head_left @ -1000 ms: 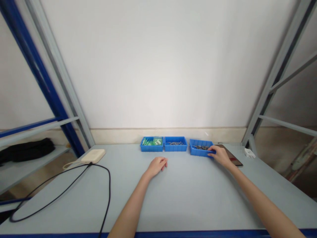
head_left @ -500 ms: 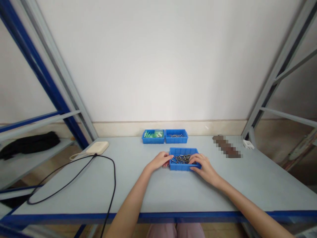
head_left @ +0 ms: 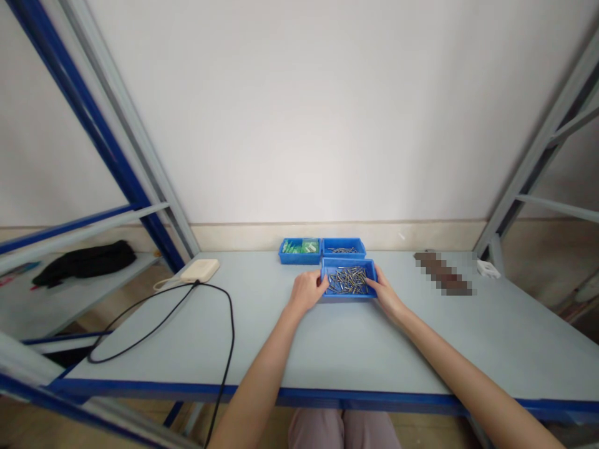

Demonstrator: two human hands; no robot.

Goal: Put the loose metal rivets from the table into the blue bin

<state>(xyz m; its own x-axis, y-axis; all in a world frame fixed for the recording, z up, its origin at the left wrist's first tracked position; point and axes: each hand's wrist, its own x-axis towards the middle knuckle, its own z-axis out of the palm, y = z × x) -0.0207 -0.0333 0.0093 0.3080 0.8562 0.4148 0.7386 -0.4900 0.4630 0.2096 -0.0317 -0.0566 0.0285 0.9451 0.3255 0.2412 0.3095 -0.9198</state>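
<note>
A blue plastic bin [head_left: 349,295] is gripped at its two ends between my hands, tilted so that its inside faces me. Many small metal screws [head_left: 347,280] lie heaped in it. My left hand [head_left: 307,290] closes on the left end, thumb over the rim. On the opposite end, my right hand [head_left: 386,293] clasps the wall with its thumb inside, close to the screws. Fingers on the outer sides are partly hidden. Just behind stand a second blue bin [head_left: 300,258] with green packets and a third blue bin [head_left: 358,252] with thin metal pieces.
A white box-shaped device [head_left: 200,270] with a looped black cable [head_left: 231,324] lies on the left of the grey table [head_left: 350,355]. A pixelated brown item [head_left: 444,274] and a white plug-like object [head_left: 488,269] are on the right. Metal frame posts flank the table; a wall stands behind.
My right hand has come out of the screws and taken the bin's right end. The bin has moved back towards the other two and tilted towards me. The camera view has shifted slightly.
</note>
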